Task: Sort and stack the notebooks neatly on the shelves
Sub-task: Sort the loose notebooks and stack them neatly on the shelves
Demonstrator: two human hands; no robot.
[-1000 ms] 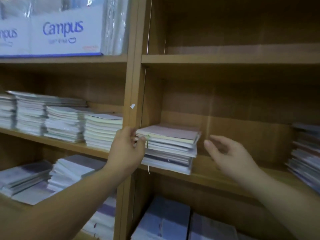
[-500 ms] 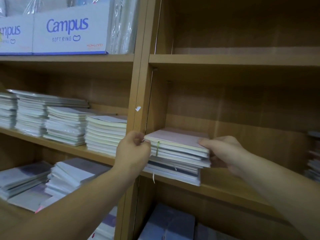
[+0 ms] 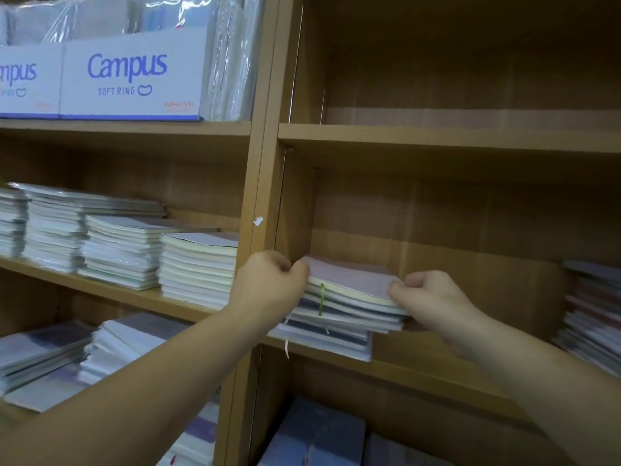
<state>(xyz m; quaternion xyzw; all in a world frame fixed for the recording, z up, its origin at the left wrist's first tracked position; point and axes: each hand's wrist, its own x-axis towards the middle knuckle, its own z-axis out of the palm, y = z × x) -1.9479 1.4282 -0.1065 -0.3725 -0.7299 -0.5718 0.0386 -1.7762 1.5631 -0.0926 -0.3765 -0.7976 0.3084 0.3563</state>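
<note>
Your left hand [image 3: 268, 290] is curled around the left edge of the notebook stack [image 3: 346, 307], fingers closed on its upper books. Your right hand [image 3: 433, 301] pinches the stack's right corner, thumb on the pink top cover and fingers underneath. The stack sits on the shelf [image 3: 437, 371] just right of the wooden divider [image 3: 262, 183], its upper books skewed over the lower ones. Left of the divider, more stacks [image 3: 127, 250] lie in a row.

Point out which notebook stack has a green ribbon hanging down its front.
The pink-topped notebook stack held between both hands, in the right-hand shelf bay; a green ribbon hangs down it. The other stacks show none.
</note>
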